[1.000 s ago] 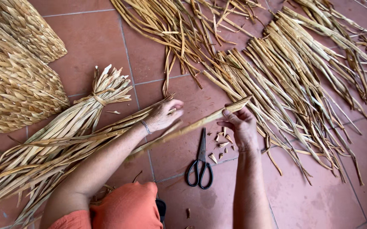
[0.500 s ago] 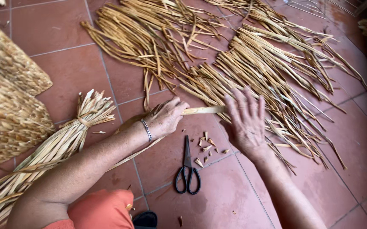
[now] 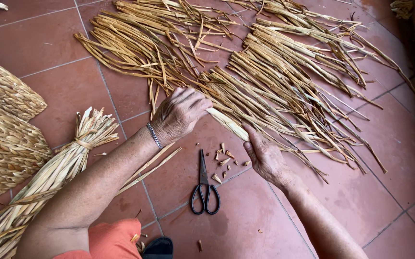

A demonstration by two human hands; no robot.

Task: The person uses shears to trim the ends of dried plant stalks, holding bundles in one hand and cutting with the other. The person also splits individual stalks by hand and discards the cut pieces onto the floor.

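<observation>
Nearest the camera, an orange-clad knee [image 3: 109, 240] shows at the lower edge, with a dark shoe tip [image 3: 157, 247] beside it. Just beyond, black scissors [image 3: 205, 184] lie closed on the red tile floor [image 3: 49, 48], handles toward the person, with small cut scraps [image 3: 224, 163] scattered just past the blades. To the left a tied bundle [image 3: 59, 172] of straw runs diagonally, bound near its far end, and woven mats [image 3: 3, 139] lie at the left edge, overlapping.

The right hand [image 3: 265, 156] rests on the near end of a pale flat stalk [image 3: 229, 125], palm down, fingers laid over it rather than curled; whether its grip actually pinches the stalk cannot be told. The left hand [image 3: 181, 112], with a bracelet [image 3: 154, 135] at the wrist, lies over the far end of the same stalk, fingers bent and pressed together on it. The stalk slants between the two hands, lying against the edge of the big straw pile.

Farther off, that pile [image 3: 284, 81] of loose dried stalks fans across the floor to the top and right edges
</observation>
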